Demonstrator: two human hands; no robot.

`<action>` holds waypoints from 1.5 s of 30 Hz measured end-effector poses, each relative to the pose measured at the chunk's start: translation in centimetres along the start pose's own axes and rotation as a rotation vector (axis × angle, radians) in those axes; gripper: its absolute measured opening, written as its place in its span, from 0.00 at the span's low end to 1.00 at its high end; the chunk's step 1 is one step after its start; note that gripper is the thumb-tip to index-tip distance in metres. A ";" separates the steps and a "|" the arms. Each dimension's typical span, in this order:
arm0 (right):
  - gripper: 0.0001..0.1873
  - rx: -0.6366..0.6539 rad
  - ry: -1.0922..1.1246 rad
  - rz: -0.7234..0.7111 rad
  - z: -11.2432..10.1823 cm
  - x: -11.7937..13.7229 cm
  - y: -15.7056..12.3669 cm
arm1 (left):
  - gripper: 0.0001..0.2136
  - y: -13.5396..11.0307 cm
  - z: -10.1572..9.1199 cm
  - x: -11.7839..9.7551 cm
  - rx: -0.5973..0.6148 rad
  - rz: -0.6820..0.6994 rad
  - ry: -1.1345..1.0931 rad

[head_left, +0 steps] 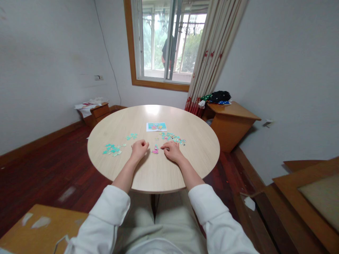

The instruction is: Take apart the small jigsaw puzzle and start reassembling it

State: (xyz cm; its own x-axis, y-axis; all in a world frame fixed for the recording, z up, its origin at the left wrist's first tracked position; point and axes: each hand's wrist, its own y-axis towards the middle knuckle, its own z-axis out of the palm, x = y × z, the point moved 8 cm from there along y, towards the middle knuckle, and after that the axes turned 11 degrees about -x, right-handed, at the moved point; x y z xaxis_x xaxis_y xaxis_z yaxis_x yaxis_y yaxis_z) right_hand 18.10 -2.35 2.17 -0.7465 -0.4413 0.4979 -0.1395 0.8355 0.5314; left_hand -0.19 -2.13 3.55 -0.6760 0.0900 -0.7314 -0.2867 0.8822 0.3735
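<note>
A small cluster of joined pink jigsaw puzzle pieces point(155, 150) lies on the round table between my hands. My left hand point(140, 149) rests to its left, curled into a loose fist with nothing showing in it. Just right of the cluster is my right hand point(172, 151), palm down, with thumb and index finger close together. Whatever may be between those fingertips is too small to make out. Beyond that hand lies a pile of mixed puzzle pieces point(172, 137). Teal pieces point(112, 149) are heaped at the left, with a smaller teal group point(131, 136) nearer my left hand.
A picture card point(156, 127) lies flat toward the far side of the round table point(148, 178). A wooden cabinet point(235, 120) with cloths on it stands beyond the table at right. At back left is a small wooden stand point(100, 112) with papers on top.
</note>
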 end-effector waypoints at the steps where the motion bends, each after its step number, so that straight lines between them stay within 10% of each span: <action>1: 0.15 0.006 -0.003 0.002 0.0 0.0 0.0 | 0.13 0.0 0.0 0.0 -0.001 0.000 0.002; 27: 0.13 -0.129 0.173 0.190 -0.8 -2.5 0.6 | 0.13 -0.2 0.1 0.0 -0.005 0.002 0.021; 45: 0.07 0.055 -0.016 0.031 -0.4 0.3 -0.3 | 0.13 -0.2 -0.1 -0.2 0.003 -0.001 0.030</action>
State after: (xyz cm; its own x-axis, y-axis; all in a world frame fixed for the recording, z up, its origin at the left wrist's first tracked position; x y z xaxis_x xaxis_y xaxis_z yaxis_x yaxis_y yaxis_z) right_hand 18.12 -2.85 2.44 -0.7612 -0.4098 0.5027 -0.1512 0.8659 0.4768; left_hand -0.04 -2.38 3.66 -0.6961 0.0750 -0.7140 -0.2854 0.8836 0.3711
